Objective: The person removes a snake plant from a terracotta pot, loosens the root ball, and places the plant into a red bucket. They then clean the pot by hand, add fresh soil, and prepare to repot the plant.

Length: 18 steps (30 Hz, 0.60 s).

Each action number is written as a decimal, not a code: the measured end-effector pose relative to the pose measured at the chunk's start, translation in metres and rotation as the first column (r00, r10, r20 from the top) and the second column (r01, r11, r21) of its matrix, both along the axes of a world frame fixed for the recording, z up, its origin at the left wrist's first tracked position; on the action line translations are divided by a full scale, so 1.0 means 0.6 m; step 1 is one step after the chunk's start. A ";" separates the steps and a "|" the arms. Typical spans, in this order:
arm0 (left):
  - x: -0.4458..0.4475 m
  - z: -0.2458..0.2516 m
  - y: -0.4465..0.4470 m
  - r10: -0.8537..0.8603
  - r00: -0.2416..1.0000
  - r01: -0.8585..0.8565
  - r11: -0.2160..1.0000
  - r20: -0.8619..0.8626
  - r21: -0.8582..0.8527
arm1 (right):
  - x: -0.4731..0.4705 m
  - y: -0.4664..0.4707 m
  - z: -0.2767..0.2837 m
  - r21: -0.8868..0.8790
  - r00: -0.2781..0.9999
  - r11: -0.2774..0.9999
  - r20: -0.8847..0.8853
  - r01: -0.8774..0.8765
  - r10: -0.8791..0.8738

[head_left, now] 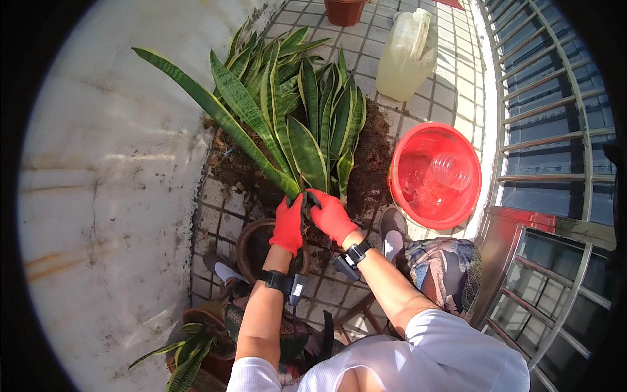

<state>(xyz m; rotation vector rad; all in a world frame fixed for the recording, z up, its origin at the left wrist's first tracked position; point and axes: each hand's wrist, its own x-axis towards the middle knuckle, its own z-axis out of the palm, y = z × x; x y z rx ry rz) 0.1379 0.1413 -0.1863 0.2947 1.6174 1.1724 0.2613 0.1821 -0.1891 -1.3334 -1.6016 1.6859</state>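
Both of my hands wear red gloves with dark palms and meet at the base of a snake plant [254, 117] with long, yellow-edged leaves. My left hand [288, 223] grips the plant's base from the left. Close beside it, my right hand [333, 215] pinches the same base from the right. Loose roots hang below the fingers. More snake plants [340, 117] lie behind, on dark soil [370, 161] spread over the tiles. Under my left hand is a round brown pot [250, 247], partly hidden by my glove and forearm.
A red bucket [416, 210] holding a clear plastic container [450, 171] stands at the right. Behind it are a translucent jug [404, 63] and a brown pot [344, 12]. A white wall [117, 171] borders the left, barred windows [543, 122] the right. A potted snake plant [191, 350] sits lower left.
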 end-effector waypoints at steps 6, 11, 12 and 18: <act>0.008 -0.019 0.020 0.029 0.998 -0.034 0.996 -0.060 -0.083 | 0.039 0.018 -0.134 0.105 0.869 0.885 0.165 0.455 -0.466; 0.003 -0.018 0.012 0.125 0.990 -0.124 0.992 0.066 -0.011 | 0.005 0.041 -0.094 -0.182 0.882 0.981 0.471 0.067 0.027; 0.006 -0.028 0.016 0.122 0.989 -0.123 0.992 0.082 0.003 | 0.000 0.052 -0.091 -0.232 0.861 0.971 0.503 0.055 0.072; 0.034 -0.014 0.020 0.145 0.988 -0.144 0.989 0.046 -0.026 | -0.002 0.077 -0.126 -0.202 0.848 0.978 0.527 0.059 0.057</act>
